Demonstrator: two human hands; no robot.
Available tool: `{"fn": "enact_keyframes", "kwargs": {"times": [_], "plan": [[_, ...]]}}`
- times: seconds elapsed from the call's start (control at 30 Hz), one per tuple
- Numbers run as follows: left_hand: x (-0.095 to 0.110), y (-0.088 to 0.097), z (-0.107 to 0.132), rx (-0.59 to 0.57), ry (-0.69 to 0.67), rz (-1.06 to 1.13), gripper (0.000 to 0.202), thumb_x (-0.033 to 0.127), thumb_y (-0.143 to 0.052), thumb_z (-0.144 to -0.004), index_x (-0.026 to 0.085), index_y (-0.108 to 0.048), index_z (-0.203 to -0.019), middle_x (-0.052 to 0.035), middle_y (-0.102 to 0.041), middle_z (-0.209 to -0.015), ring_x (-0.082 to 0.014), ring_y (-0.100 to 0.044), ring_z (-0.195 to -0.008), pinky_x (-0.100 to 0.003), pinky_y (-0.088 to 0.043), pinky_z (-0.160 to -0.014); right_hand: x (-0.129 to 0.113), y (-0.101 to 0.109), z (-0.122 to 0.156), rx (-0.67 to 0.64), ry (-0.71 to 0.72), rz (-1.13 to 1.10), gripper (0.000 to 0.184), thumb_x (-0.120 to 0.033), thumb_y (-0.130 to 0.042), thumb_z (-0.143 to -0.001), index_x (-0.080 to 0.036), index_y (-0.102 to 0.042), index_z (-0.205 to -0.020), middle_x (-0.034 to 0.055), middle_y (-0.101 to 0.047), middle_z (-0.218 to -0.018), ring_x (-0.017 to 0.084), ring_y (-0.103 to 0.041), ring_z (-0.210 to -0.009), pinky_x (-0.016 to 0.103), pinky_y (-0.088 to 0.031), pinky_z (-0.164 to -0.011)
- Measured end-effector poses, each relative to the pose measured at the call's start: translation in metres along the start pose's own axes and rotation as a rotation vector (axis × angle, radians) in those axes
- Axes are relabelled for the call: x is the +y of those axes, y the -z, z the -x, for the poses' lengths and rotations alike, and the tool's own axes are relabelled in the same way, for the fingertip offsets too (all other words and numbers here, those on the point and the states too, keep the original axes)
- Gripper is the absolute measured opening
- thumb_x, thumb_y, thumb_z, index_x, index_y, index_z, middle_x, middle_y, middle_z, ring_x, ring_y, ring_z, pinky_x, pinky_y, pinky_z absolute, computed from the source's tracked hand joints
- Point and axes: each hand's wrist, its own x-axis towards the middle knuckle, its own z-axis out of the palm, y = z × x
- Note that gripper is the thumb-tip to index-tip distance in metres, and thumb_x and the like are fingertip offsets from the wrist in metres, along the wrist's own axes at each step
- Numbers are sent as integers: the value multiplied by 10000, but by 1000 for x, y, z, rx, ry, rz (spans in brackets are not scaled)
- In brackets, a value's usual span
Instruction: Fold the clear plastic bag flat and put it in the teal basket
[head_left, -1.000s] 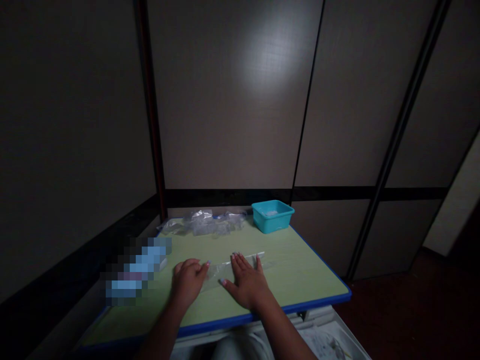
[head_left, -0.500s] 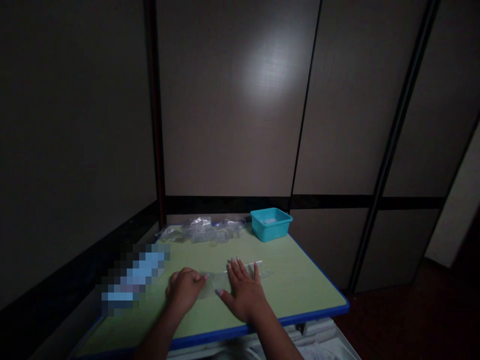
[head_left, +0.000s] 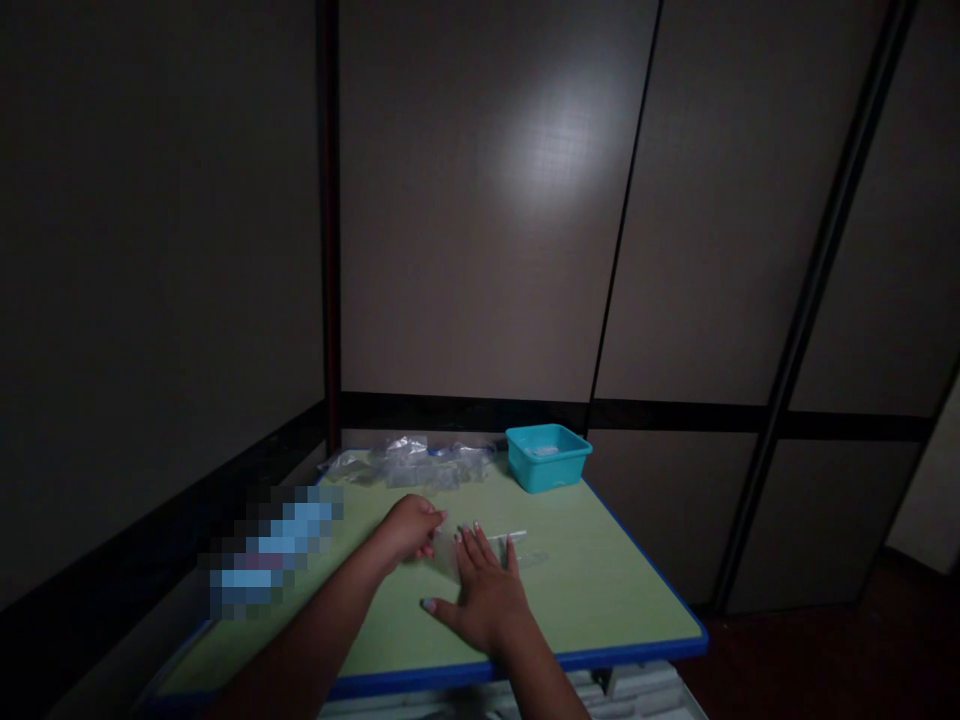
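Observation:
A clear plastic bag point(head_left: 531, 556) lies on the pale green tabletop point(head_left: 600, 590). My right hand point(head_left: 486, 592) rests flat on the bag, fingers spread and thumb out to the left. At the bag's left end, my left hand point(head_left: 411, 527) pinches its edge between thumb and fingers and lifts that end a little off the table. Part of the bag is hidden under my right hand.
Several crumpled clear plastic bags point(head_left: 427, 465) lie along the table's back edge. Beside them stands a turquoise basket point(head_left: 547, 470) with something pale inside. A blurred-out patch point(head_left: 277, 550) covers the left edge. Dark cabinet panels point(head_left: 480, 250) rise behind.
My left hand has moved up and to the right, raising and folding the bag's left end toward my right hand. The right hand stays spread on the bag. The view has shifted slightly.

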Motion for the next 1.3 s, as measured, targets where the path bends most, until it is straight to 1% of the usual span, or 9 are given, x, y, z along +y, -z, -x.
{"fn": "enact_keyframes", "kwargs": {"times": [0.23, 0.43, 0.5, 0.6, 0.67, 0.77, 0.87, 1.03, 1.3], "plan": [[23, -19, -16, -36, 0, 38, 276, 364, -525, -775, 139, -469, -626, 19, -548, -490, -94, -524, -360, -179, -346, -367, -1, 0, -2, -12, -20, -13, 774, -696, -251, -777, -250, -140, -1399, 60, -127, -1459, 230, -42, -1344, 544, 68, -1027], [31, -35, -23, -61, 6, -10, 272, 312, -520, -791, 124, -483, -598, 7, -557, -499, -91, -519, -348, -181, -357, -366, 0, -1, -1, 43, 7, -42, 795, -706, -268, -765, -242, -155, -1400, 82, -135, -1459, 252, -33, -1343, 548, 88, -1016], [32, -36, -23, -68, 6, -29, 277, 287, -504, -798, 122, -484, -577, 7, -549, -484, -93, -514, -340, -183, -353, -362, 3, -1, -1, 74, -21, -59, 848, -725, -309, -736, -218, -165, -1400, 94, -149, -1458, 255, -31, -1343, 540, 64, -1024], [31, -34, -22, -74, 4, -59, 289, 273, -502, -792, 117, -489, -548, 1, -544, -467, -97, -506, -328, -190, -348, -358, 11, 5, 0, 154, -148, -74, 882, -710, -390, -708, -156, -245, -1379, 115, -198, -1447, 278, -44, -1338, 520, -23, -1036], [30, -33, -22, -76, 3, -74, 289, 280, -510, -782, 113, -498, -546, -4, -554, -476, -95, -505, -330, -191, -352, -364, 17, 12, 2, 241, -209, -62, 797, -660, -452, -707, -139, -383, -1306, 133, -314, -1394, 301, -116, -1321, 497, -84, -1032], [29, -36, -23, -85, 5, -83, 269, 271, -504, -776, 114, -505, -557, -8, -573, -504, -91, -504, -332, -195, -363, -374, 21, 21, 3, 382, -192, -60, 549, -574, -559, -676, -167, -574, -1044, 129, -519, -1169, 304, -347, -1184, 420, -230, -978], [29, -42, -26, -97, 11, -88, 250, 243, -493, -766, 117, -506, -550, -4, -566, -495, -95, -498, -331, -206, -370, -381, 19, 24, 0, 445, -178, -103, 356, -525, -587, -674, -192, -587, -800, 86, -569, -938, 255, -474, -971, 342, -342, -833], [29, -47, -30, -94, -2, -113, 234, 237, -522, -737, 123, -515, -534, 23, -512, -437, -94, -484, -348, -204, -359, -395, 18, 19, -8, 441, -173, -223, 251, -438, -520, -759, -201, -564, -688, 39, -564, -815, 208, -483, -875, 301, -329, -770], [28, -49, -30, -79, -112, -204, 242, 223, -548, -707, 144, -497, -483, 60, -397, -364, -87, -409, -362, -212, -298, -410, 16, 16, -4, 503, -152, -195, 245, -437, -576, -725, -197, -533, -716, 25, -555, -807, 211, -462, -885, 322, -274, -812]]}}
